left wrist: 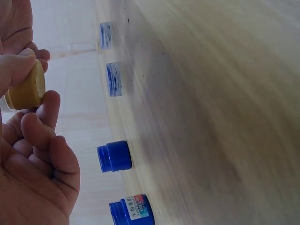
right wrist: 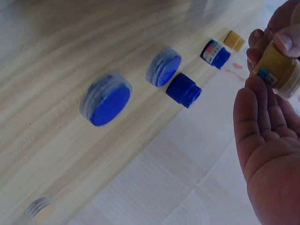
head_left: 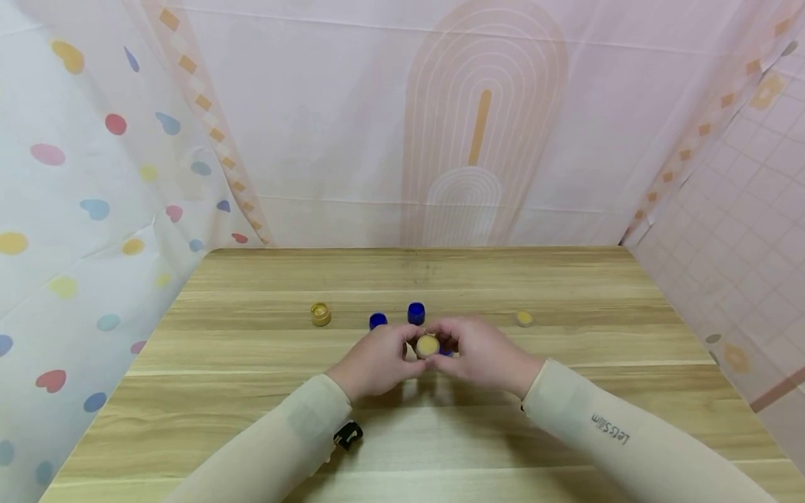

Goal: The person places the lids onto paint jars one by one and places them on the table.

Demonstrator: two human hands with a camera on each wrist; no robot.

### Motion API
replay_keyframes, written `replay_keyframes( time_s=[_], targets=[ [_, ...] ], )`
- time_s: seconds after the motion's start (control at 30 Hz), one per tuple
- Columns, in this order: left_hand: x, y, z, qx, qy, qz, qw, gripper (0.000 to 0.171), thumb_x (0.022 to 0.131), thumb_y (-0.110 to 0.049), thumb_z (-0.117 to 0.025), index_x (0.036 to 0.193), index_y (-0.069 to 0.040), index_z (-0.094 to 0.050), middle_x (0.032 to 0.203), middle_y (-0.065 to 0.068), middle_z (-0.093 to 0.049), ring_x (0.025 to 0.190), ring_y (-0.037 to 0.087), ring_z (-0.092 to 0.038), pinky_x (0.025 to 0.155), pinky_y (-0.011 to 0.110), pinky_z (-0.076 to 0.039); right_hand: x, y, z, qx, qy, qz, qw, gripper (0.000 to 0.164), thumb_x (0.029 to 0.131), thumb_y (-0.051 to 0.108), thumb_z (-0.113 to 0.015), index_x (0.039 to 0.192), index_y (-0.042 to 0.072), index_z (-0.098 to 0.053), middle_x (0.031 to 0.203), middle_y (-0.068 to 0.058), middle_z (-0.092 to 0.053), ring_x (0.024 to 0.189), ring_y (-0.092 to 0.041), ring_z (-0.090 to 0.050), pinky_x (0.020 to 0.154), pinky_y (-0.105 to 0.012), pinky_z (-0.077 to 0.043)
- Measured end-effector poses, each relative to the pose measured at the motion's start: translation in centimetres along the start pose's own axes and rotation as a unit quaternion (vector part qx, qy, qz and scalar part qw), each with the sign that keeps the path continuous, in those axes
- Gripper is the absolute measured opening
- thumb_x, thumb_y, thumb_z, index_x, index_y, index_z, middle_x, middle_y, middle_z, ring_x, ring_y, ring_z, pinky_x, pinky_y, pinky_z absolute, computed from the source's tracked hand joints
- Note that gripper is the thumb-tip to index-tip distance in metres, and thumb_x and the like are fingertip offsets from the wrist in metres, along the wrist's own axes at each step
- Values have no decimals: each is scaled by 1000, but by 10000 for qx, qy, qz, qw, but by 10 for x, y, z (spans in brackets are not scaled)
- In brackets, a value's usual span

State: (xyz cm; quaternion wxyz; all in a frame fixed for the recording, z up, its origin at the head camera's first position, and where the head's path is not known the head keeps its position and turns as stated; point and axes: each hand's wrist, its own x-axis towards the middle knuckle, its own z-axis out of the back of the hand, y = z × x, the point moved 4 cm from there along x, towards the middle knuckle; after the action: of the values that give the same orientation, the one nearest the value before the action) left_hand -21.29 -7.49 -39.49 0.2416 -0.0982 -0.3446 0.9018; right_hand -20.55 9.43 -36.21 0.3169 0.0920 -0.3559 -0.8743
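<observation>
Between both hands, a small yellow paint jar (left wrist: pixel 29 90) is held upright just above the table. Its clear lid (head_left: pixel 428 346) is on top, showing yellow. My left hand (head_left: pixel 379 360) grips the jar body with thumb and fingers. From the other side, the thumb and fingers of my right hand (head_left: pixel 484 353) close about the jar at its lid; the exact contact is partly hidden. Beyond the hands stand two open blue paint jars (head_left: pixel 416 313). Blue-stained lids (right wrist: pixel 110 100) lie under and beside my right hand, mostly covered in the head view.
Farther left stands an open yellow paint jar (head_left: pixel 321 314). A loose yellow-stained lid (head_left: pixel 524 319) lies to the right. The wooden table (head_left: pixel 251 279) meets patterned cloth (head_left: pixel 314 140) at the back and sides. A black clip (head_left: pixel 348 434) shows by the left sleeve.
</observation>
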Motion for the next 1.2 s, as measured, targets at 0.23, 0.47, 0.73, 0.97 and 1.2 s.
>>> replay_keyframes(
  time_s=[0.23, 0.47, 0.73, 0.97, 1.2],
  targets=[
    [0, 0, 1, 21, -35, -45, 10000, 17, 94, -25, -80, 105, -17, -69, 67, -8, -53, 57, 7, -48, 50, 22, -40, -1, 2, 5, -162, 108, 360, 9992, 33, 97, 12, -74, 130, 12, -70, 111, 2, -76, 96, -8, -72, 89, -39, -62],
    [-1, 0, 1, -39, -11, -52, 10000, 20, 94, -26, -80, 109, -16, -71, 61, -10, -47, 54, 6, -46, 48, 22, -38, -1, 1, 5, -260, 131, 374, 9989, 31, 98, 11, -72, 129, 10, -71, 114, 0, -76, 97, -8, -72, 88, -32, -61],
    [0, 0, -1, 81, -16, -103, 9999, 31, 94, -24, -79, 123, -14, -73, 81, -7, -61, 64, 8, -51, 56, 23, -43, -1, -1, 1, -102, 127, 33, 9999, 19, 96, 13, -77, 114, 9, -72, 99, 3, -74, 89, -4, -68, 83, -32, -62],
    [0, -1, 0, 64, -47, -129, 9999, 18, 94, -24, -79, 108, -17, -70, 73, -5, -59, 60, 7, -48, 53, 22, -40, 0, 1, 4, -33, 213, 33, 9998, 34, 97, 15, -76, 130, 10, -68, 101, 6, -75, 91, -4, -70, 83, -26, -60],
    [0, -3, 3, 35, -7, -15, 10000, 17, 94, -27, -80, 102, -18, -68, 63, -9, -48, 55, 7, -46, 49, 22, -38, 0, 2, 7, -153, 271, 232, 9992, 33, 96, 9, -73, 129, 12, -70, 101, 8, -76, 91, -4, -71, 82, -22, -58]
  ],
)
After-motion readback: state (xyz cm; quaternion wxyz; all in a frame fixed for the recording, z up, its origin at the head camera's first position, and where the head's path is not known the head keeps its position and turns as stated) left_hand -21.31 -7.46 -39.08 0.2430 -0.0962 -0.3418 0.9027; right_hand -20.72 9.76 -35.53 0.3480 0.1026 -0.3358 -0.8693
